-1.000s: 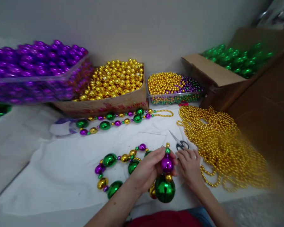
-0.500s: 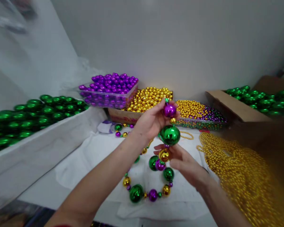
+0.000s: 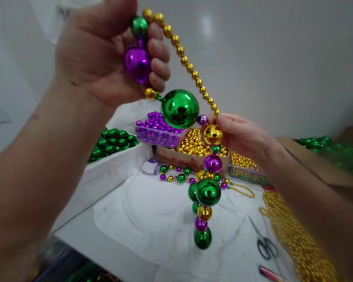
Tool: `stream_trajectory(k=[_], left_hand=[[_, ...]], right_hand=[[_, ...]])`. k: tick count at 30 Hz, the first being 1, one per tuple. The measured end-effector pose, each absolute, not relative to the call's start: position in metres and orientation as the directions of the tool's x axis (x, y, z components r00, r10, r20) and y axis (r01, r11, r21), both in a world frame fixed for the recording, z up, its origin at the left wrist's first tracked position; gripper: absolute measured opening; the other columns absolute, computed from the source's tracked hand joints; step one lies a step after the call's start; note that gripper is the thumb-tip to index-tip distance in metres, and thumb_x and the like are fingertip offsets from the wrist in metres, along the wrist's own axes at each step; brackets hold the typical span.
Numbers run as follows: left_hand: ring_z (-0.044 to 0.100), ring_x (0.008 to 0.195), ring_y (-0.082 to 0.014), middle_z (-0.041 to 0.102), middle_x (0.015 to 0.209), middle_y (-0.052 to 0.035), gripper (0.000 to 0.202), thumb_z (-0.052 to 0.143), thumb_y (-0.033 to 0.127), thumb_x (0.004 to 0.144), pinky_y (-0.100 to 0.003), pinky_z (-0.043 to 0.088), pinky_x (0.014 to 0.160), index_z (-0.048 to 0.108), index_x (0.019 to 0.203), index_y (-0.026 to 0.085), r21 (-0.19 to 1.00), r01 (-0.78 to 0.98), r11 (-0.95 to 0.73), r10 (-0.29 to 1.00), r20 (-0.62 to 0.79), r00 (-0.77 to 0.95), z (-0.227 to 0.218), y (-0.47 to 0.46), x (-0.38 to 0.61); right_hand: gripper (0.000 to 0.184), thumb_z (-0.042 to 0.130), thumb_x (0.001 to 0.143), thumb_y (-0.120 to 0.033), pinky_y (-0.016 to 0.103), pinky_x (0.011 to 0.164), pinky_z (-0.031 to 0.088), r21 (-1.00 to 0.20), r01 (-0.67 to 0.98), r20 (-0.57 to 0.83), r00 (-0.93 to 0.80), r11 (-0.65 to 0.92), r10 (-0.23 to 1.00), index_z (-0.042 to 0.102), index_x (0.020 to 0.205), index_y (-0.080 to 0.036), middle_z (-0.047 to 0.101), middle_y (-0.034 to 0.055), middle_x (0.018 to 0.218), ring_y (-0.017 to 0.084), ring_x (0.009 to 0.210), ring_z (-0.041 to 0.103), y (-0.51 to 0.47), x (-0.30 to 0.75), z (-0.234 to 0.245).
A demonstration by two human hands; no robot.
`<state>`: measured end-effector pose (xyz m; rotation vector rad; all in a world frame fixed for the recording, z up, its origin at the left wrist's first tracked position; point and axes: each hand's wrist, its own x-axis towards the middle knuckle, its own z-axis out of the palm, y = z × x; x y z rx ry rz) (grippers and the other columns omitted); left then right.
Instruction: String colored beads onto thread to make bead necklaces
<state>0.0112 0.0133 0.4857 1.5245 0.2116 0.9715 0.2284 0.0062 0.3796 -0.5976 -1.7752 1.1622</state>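
Above the white tabletop (image 3: pixel 85 236), I held a shiny green-purple-gold round-bead necklace (image 3: pixel 180 109) high, likely for clearance, left hand (image 3: pixel 98 58) fingers curled round it, right hand (image 3: pixel 247 133) fingers pinching its gold strand (image 3: pixel 195 75).

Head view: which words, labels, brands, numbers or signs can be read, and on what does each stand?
No text is readable.
Cardboard box of gold beads: red printing, too blurred to read.
Purple-and-white packet: any lettering is too small to make out.
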Motion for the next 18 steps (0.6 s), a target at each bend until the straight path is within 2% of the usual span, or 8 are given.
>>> stream_trajectory(k=[2,4,6,8,10,13,16,18], left_hand=[[0.049,0.048,-0.0049,0.047,0.057,0.0026,0.055,0.024,0.050,0.096,-0.012,0.035,0.043,0.056,0.069,0.015,0.887,-0.408,-0.217,0.676,0.438,0.592,0.475,0.016,-0.009],[0.049,0.047,-0.0047,0.048,0.057,0.0022,0.054,0.022,0.049,0.096,-0.012,0.031,0.038,0.056,0.071,0.016,0.886,-0.424,-0.186,0.644,0.436,0.629,0.460,0.022,-0.025],[0.051,0.050,-0.0066,0.051,0.059,0.0009,0.046,0.029,0.044,0.096,-0.014,0.036,0.039,0.056,0.073,0.015,0.904,-0.397,-0.156,0.586,0.409,0.700,0.442,0.029,-0.036],[0.056,0.057,-0.0112,0.057,0.066,-0.0030,0.031,0.042,0.033,0.092,-0.020,0.046,0.046,0.058,0.078,0.012,0.953,-0.273,-0.128,0.528,0.298,0.795,0.423,0.034,-0.039],[0.062,0.067,-0.0173,0.063,0.075,-0.0078,0.026,0.051,0.032,0.087,-0.028,0.052,0.059,0.060,0.085,0.009,0.984,-0.092,-0.155,0.436,0.152,0.887,0.406,0.035,-0.032],[0.064,0.086,-0.0254,0.066,0.092,-0.0109,0.041,0.064,0.044,0.077,-0.038,0.051,0.079,0.059,0.100,0.011,0.986,-0.104,-0.129,0.342,0.143,0.929,0.399,0.025,-0.007],[0.064,0.080,-0.0205,0.065,0.088,-0.0097,0.040,0.051,0.049,0.086,-0.034,0.052,0.073,0.059,0.096,0.011,0.947,-0.308,-0.093,0.493,0.313,0.812,0.423,0.004,0.019],[0.058,0.056,-0.0093,0.056,0.064,-0.0005,0.041,0.037,0.042,0.095,-0.024,0.049,0.059,0.058,0.081,0.010,0.936,-0.339,-0.101,0.591,0.330,0.736,0.450,-0.011,0.027]], right_hand=[[0.028,0.062,0.082,-0.044,0.021,0.053,0.042,-0.889,0.042,0.369,-0.525,0.457,0.767,0.065,0.084,-0.016,0.061,0.0023,0.079,0.010,0.064,0.053,-0.002,0.236,0.399],[0.021,0.065,0.081,-0.035,0.018,0.044,0.033,-0.856,0.159,0.343,-0.536,0.491,0.771,0.065,0.081,-0.014,0.060,0.0017,0.072,0.007,0.056,0.048,-0.008,0.246,0.420],[0.013,0.068,0.078,-0.025,0.018,0.040,0.026,-0.830,0.183,0.384,-0.498,0.527,0.778,0.064,0.077,-0.013,0.054,-0.0008,0.064,0.005,0.050,0.041,-0.010,0.255,0.441],[0.009,0.068,0.077,-0.020,0.017,0.039,0.023,-0.820,0.136,0.450,-0.445,0.556,0.774,0.062,0.074,-0.013,0.049,-0.0033,0.058,0.003,0.046,0.035,-0.014,0.263,0.458],[0.013,0.065,0.079,-0.021,0.017,0.038,0.023,-0.814,0.110,0.481,-0.423,0.570,0.768,0.060,0.070,-0.013,0.046,-0.0043,0.055,0.003,0.044,0.033,-0.020,0.263,0.471],[0.023,0.061,0.083,-0.027,0.016,0.037,0.025,-0.764,0.198,0.493,-0.434,0.614,0.754,0.059,0.065,-0.013,0.046,-0.0052,0.051,0.002,0.042,0.035,-0.031,0.245,0.479],[0.027,0.061,0.082,-0.029,0.015,0.038,0.022,-0.589,0.407,0.534,-0.452,0.698,0.714,0.060,0.063,-0.010,0.045,-0.0083,0.044,0.000,0.040,0.036,-0.043,0.217,0.486],[0.029,0.058,0.081,-0.030,0.016,0.042,0.022,-0.415,0.549,0.609,-0.424,0.725,0.670,0.064,0.075,-0.003,0.044,-0.0111,0.042,-0.002,0.041,0.038,-0.049,0.202,0.495]])
